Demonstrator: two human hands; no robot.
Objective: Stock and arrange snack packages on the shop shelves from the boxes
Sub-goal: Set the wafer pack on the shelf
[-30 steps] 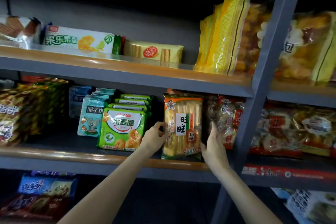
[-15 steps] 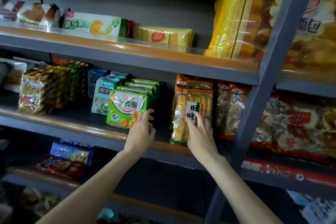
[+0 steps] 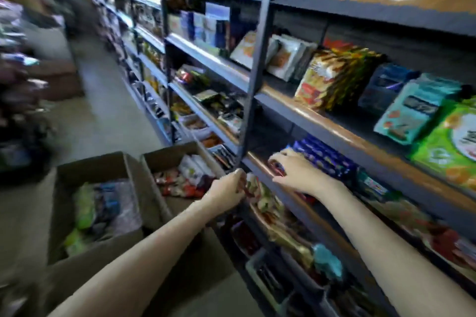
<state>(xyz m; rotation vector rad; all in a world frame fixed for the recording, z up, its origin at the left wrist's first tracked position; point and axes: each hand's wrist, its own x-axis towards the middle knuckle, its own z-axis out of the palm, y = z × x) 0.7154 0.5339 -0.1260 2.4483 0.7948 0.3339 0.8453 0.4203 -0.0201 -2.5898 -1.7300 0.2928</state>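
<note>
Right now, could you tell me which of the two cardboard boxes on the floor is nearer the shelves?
The right-hand box holding red and white packets; it stands against the shelves, while the left-hand box sits farther out.

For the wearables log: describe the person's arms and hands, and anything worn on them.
Both forearms are bare as far as the frame shows; no sleeve comes into view. The left hand and right hand wear no gloves. No watch, bracelet or ring shows, though motion blur could hide small items on the fingers.

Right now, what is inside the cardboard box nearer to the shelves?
The box nearer the shelves holds loose snack packets, mostly red and white. Its near end is covered by the left hand, and deeper layers cannot be seen.
</note>
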